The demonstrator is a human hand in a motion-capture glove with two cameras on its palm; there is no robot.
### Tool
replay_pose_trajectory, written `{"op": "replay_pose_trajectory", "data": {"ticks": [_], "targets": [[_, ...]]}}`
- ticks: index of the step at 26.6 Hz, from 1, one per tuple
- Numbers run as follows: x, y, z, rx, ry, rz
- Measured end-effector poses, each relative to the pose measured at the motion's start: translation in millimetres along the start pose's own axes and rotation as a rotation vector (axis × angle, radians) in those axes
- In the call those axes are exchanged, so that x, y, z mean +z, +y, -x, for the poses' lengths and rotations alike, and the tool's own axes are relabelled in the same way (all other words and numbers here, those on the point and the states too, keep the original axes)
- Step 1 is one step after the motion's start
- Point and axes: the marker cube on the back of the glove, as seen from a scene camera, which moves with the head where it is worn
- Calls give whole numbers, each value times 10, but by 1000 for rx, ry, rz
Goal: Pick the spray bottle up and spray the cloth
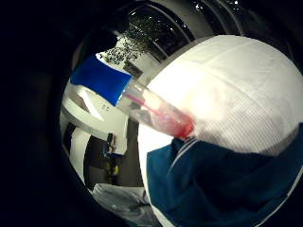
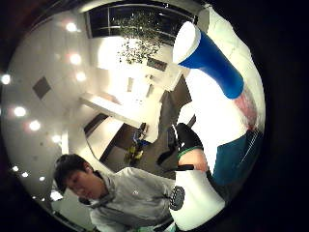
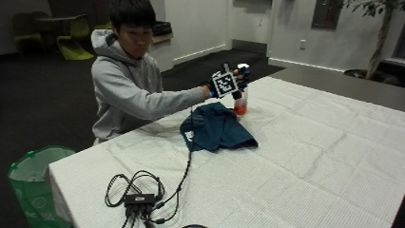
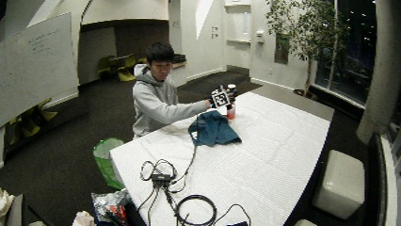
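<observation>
A person in a grey hooded sweatshirt [image 3: 126,90] sits at the far-left edge of the table [image 3: 303,166], which carries a white textured covering. The gloved right hand [image 3: 229,83] is raised above the table with its fingers curled round the upper part of the spray bottle [image 3: 240,97]. In the outside view the bottle appears upright, its base at or just above the table surface; contact cannot be confirmed.

The bottle has a clear body with red-orange liquid in its lower part and a blue section under a white cap, as seen in the thumb side palm view [image 2: 207,58]. The little finger side palm view shows the clear body with a pink tube inside and red liquid at the base [image 1: 156,111]. No brand, label or legible writing is visible on the bottle.

The cloth [image 3: 216,127], dark blue-teal and crumpled, lies on the table directly below and slightly left of the hand, just beside the bottle's base. A pale strip shows at its left edge; any writing on it cannot be read.

Well left of the hand, beside the table's near corner, stands a green bin [image 3: 34,185].
</observation>
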Motion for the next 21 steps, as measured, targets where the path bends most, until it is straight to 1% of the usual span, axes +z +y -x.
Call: {"op": "replay_pose_trajectory", "data": {"ticks": [2,5,9,12,15,18,21], "targets": [[-35,46,-26,-5,51,-7],[-99,232,46,-10,44,59],[-183,321,177,-30,23,7],[-271,526,108,-46,162,42],[-381,898,147,-75,273,117],[-637,1367,150,-103,411,184],[-846,1900,131,-107,500,200]]}}
